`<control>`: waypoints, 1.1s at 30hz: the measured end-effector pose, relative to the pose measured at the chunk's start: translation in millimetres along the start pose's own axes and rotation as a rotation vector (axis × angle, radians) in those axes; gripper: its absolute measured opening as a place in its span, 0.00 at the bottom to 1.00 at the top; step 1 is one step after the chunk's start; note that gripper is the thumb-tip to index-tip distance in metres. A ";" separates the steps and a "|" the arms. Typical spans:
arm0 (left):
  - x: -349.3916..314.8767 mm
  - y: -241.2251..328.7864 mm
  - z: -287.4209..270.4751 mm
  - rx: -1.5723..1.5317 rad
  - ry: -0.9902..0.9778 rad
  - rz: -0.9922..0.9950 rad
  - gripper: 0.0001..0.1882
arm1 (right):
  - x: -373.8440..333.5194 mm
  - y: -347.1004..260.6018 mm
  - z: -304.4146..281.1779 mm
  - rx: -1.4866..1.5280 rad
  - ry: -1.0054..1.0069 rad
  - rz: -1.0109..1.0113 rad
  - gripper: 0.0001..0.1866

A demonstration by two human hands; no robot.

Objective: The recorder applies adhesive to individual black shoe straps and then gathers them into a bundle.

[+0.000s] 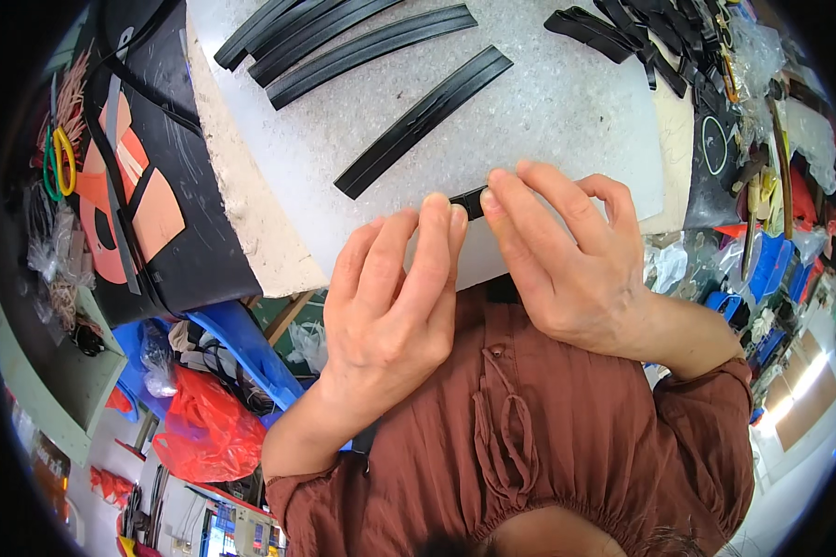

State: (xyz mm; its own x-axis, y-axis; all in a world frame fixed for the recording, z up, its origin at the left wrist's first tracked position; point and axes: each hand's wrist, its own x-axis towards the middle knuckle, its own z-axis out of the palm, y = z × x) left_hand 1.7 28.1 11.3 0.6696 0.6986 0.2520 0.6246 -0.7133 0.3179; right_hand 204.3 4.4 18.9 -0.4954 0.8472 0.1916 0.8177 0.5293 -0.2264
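Note:
Between the fingertips of my left hand (390, 278) and my right hand (571, 255) is a black strip (471, 203). Each hand pinches it with thumb and fingers at the near edge of a whitish, scuffed work sheet (567, 121). Only a short middle part of the strip shows; my fingers cover the rest. Just beyond, a longer black strip (423, 123) with a lengthwise line lies slantwise on the sheet. Several similar black strips (372, 58) lie side by side at the far left of it.
A pile of folded black strips (613, 37) lies at the far right. Pinkish-orange cut pieces (158, 213) and scissors with yellow and green handles (63, 160) are on the left. Below them stands a blue crate (246, 348) beside a red plastic bag (209, 427).

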 end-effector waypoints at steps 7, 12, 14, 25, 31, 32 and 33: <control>-1.7 0.4 3.0 0.097 0.011 0.025 0.17 | -1.0 -0.7 12.3 -0.040 0.112 -0.012 0.10; 1.1 4.7 -1.1 0.142 -0.029 0.003 0.16 | 0.0 -1.0 11.2 -0.027 0.090 -0.013 0.13; 1.9 7.6 -3.2 0.168 -0.053 -0.015 0.15 | 1.1 -3.2 3.4 -0.003 0.015 -0.002 0.18; 7.7 10.9 -6.0 0.180 -0.049 -0.053 0.15 | 3.6 3.9 6.2 0.096 0.110 0.014 0.12; 7.0 -23.3 -2.7 -0.041 0.251 -0.297 0.14 | 3.4 39.5 6.6 0.018 0.252 0.066 0.14; 3.7 -28.0 -0.3 -0.047 0.311 -0.363 0.14 | -1.1 50.9 8.8 -0.067 0.310 0.121 0.16; 1.7 -30.8 1.4 -0.061 0.346 -0.401 0.13 | 0.7 60.0 0.0 -0.195 0.314 0.173 0.18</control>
State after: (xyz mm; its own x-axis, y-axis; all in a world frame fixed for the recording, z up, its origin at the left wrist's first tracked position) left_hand -15.8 51.2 0.6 0.2046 0.9007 0.3833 0.7728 -0.3890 0.5015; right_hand 253.0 36.7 5.4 -0.2567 0.8524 0.4555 0.9363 0.3362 -0.1016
